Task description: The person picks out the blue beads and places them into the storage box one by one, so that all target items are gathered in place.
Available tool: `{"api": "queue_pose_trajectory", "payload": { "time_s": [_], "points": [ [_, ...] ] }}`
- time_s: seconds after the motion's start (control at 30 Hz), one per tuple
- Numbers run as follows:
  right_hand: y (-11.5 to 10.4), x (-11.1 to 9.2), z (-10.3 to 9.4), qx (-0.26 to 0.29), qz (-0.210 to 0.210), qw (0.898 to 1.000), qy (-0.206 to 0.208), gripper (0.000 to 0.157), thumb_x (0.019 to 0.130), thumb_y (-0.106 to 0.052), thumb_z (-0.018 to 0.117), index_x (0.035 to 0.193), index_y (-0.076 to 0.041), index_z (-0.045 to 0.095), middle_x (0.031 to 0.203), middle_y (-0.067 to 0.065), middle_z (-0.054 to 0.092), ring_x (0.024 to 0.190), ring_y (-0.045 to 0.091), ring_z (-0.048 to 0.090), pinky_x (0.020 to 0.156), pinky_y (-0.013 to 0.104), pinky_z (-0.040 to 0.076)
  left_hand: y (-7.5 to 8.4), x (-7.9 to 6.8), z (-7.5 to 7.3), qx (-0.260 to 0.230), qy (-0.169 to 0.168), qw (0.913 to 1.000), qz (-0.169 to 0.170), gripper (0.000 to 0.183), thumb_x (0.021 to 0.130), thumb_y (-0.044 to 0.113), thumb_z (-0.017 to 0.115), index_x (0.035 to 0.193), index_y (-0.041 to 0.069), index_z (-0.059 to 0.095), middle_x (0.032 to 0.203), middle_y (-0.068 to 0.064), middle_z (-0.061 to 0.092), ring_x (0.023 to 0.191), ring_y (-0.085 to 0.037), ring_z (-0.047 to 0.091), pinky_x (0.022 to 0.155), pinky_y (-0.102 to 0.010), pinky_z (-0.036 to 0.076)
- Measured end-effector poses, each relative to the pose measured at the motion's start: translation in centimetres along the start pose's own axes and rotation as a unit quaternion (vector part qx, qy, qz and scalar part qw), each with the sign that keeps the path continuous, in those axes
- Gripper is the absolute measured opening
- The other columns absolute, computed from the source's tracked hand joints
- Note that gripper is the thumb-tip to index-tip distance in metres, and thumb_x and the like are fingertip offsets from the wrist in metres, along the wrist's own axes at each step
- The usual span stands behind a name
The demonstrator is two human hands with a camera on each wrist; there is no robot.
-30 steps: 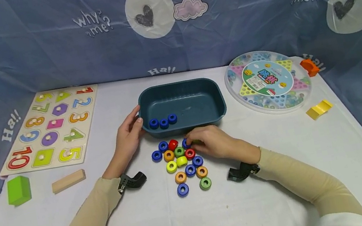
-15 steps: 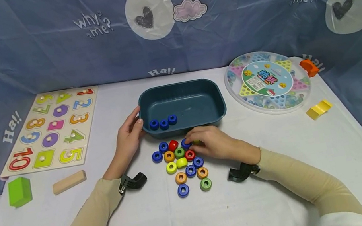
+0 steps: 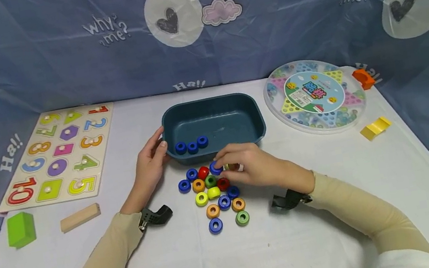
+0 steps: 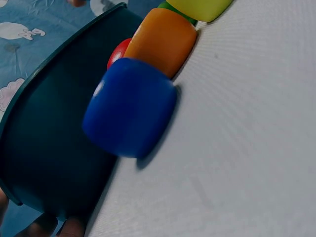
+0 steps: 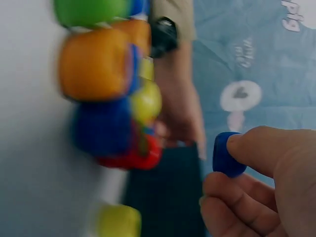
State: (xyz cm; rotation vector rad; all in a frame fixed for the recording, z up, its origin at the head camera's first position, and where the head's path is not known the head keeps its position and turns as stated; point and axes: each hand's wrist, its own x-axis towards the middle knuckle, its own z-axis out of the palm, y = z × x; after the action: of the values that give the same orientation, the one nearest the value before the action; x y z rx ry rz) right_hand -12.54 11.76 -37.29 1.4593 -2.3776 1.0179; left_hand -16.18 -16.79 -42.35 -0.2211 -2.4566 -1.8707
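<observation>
My right hand (image 3: 252,165) pinches a blue bead (image 5: 227,155) between thumb and fingers, just above the pile on the near side of the dark teal tray (image 3: 226,152). In the right wrist view the thumb presses the bead's side. Under this hand, a yellow bead (image 5: 119,222) is partly hidden in the head view. My left hand (image 3: 149,167) rests with thumb and fingertips against the tray's left end. Several blue, red, orange, green and yellow beads lie on the white cloth, among them a red bead (image 3: 203,173). Inside the tray sit 3 blue beads (image 3: 193,147).
A number puzzle board (image 3: 46,176) lies at the left, with a green block (image 3: 21,229) and a wooden stick block (image 3: 80,218) before it. To the right are a round board-game case (image 3: 287,121), an orange piece (image 3: 364,79) and a yellow curved piece (image 3: 376,128).
My right hand has drawn the blue bead up and slightly away from the pile, its wrist shifting a little right. The left hand stays at the tray's end.
</observation>
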Motion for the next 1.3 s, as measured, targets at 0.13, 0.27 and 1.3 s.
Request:
{"api": "queue_pose_trajectory", "payload": {
  "time_s": [0.13,0.27,1.3],
  "points": [
    [0.4,1.5,-1.7,-0.008,-0.004,0.999,0.044,0.015,0.082,-0.007,0.074,0.097,-0.004,0.074,0.104,0.011,0.070,0.075,0.013,0.064,0.061,0.023,0.057,0.1,0.0,-0.2,-0.008,0.001,1.0000,0.003,0.047,0.104,0.027,0.046,0.150,0.019,0.039,0.150,-0.014,0.045,0.124,-0.033,0.054,0.082,-0.010,0.054],
    [1.7,2.9,-2.8,-0.017,0.020,0.997,0.067,0.014,0.082,-0.006,0.074,0.096,-0.003,0.074,0.101,0.011,0.070,0.077,0.016,0.067,0.064,0.026,0.059,-0.1,0.1,-0.1,-0.004,-0.002,1.0000,0.002,0.047,0.104,0.028,0.045,0.150,0.021,0.039,0.150,-0.013,0.044,0.125,-0.033,0.053,0.083,-0.011,0.054],
    [7.7,6.1,-0.3,0.001,0.264,0.957,-0.120,0.025,0.083,-0.005,0.075,0.107,-0.006,0.067,0.112,0.011,0.070,0.090,0.021,0.071,0.080,0.031,0.060,2.8,-0.8,0.0,0.005,-0.006,0.9996,-0.027,0.047,0.105,0.018,0.043,0.151,0.010,0.036,0.151,-0.018,0.041,0.127,-0.036,0.052,0.095,-0.035,0.053]
  ]
}}
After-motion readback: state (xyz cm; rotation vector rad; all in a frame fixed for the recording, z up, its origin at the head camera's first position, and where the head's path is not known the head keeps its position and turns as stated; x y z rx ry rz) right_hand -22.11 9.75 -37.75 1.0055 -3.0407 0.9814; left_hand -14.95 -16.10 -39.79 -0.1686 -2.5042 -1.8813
